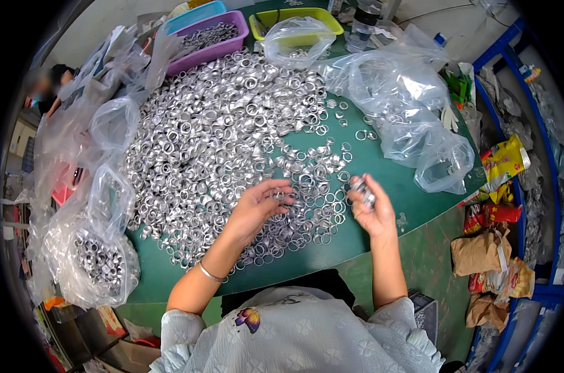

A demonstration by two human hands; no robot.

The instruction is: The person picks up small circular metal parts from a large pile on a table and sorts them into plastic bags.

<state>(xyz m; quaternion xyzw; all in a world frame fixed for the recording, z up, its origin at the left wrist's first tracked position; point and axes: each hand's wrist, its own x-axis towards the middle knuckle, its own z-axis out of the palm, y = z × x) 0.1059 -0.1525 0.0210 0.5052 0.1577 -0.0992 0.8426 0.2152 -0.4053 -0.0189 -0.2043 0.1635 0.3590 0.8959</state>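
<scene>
A broad heap of silver metal rings point(213, 137) covers much of the green table point(369, 161). At its near right side, my left hand point(260, 205) hovers over the heap with fingers curled round a metal ring point(278, 195). Farther right, my right hand point(374, 206) is raised, palm turned up, its fingers closed on several metal rings point(364, 194). Beneath and between my hands, looser rings point(319, 208) lie scattered on the green surface.
A purple basket point(241, 38) of small metal parts and a yellow-green basket point(331, 22) stand at the back. Clear plastic bags point(400, 93) lie at the right. A bag of rings point(101, 264) sits at the left. Blue shelving point(518, 205) rises beyond the table's right side.
</scene>
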